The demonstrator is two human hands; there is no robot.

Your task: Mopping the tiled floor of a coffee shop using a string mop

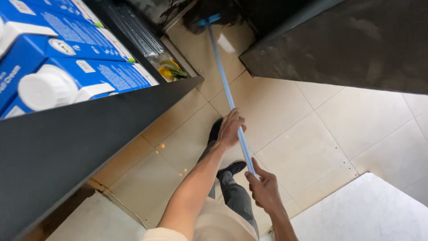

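Both hands (247, 158) gripping blue broom handle (227, 89), slanting away toward floor

Blue cartons (84, 76) sit on a black shelf (89, 138) above beige floor tiles (303, 147).

Two bare forearms are seen from above, ending in the left hand (230, 129) and the right hand (264, 189), both without gloves or jewellery. A pale beige short-sleeved top is worn with dark grey trousers (234, 196) and black shoes (232, 168).
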